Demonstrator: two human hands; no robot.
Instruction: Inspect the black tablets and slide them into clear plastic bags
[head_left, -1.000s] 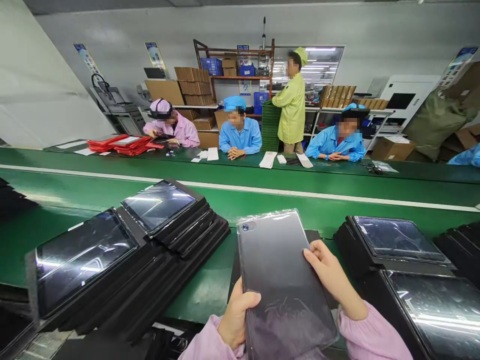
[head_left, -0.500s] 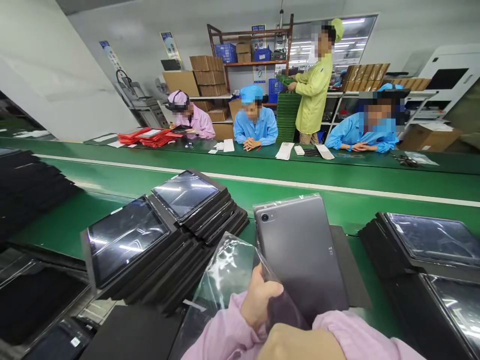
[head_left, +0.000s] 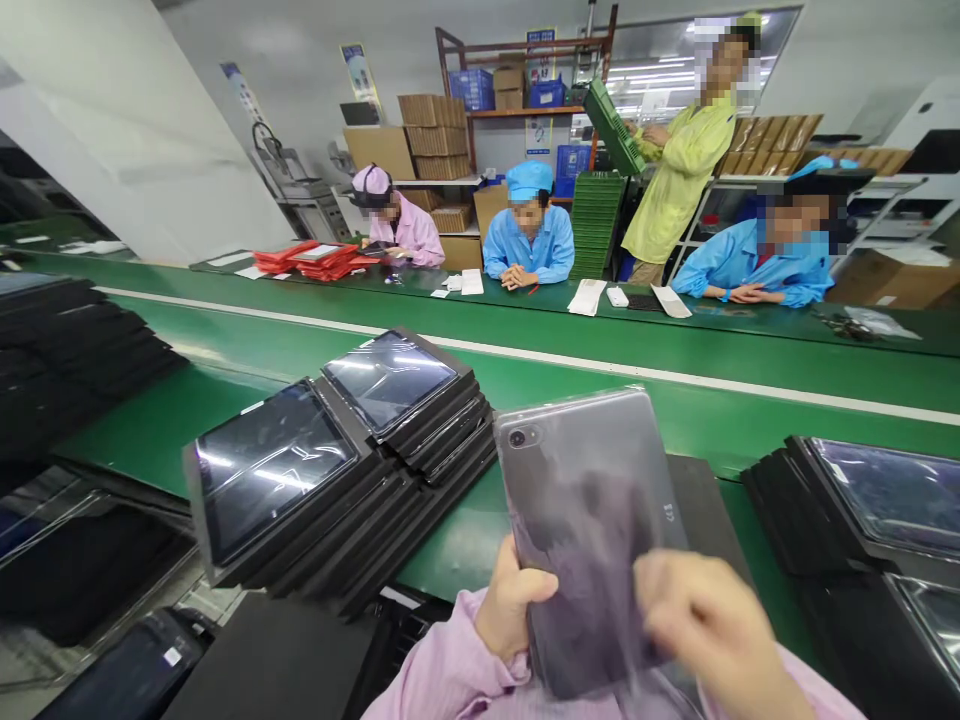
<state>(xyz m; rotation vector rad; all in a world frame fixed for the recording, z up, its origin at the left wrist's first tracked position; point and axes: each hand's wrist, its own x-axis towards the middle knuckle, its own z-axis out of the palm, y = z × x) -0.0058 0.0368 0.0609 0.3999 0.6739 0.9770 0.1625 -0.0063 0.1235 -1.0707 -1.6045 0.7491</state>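
Note:
A dark grey tablet (head_left: 592, 500) in a clear plastic bag stands tilted in front of me, back side up, its camera lens at the upper left. My left hand (head_left: 510, 610) grips its lower left edge, thumb across the bag. My right hand (head_left: 712, 625) is blurred by motion over the tablet's lower right part; its fingers seem curled on the plastic film, but the grip is unclear. Under the tablet lies a flat black tray (head_left: 701, 510) on the green belt (head_left: 660, 415).
Fanned stacks of black trays with bagged tablets (head_left: 330, 450) lie to the left, more tablets in trays (head_left: 877, 500) to the right, and black trays (head_left: 82, 350) at far left. Across the belt three seated workers (head_left: 529, 240) and a standing person (head_left: 686, 150) lifting a green tray.
The loose plastic bag that hung at the left now lies over the tablet. My right hand rose from the bottom edge onto the tablet's lower right. The view has shifted a little.

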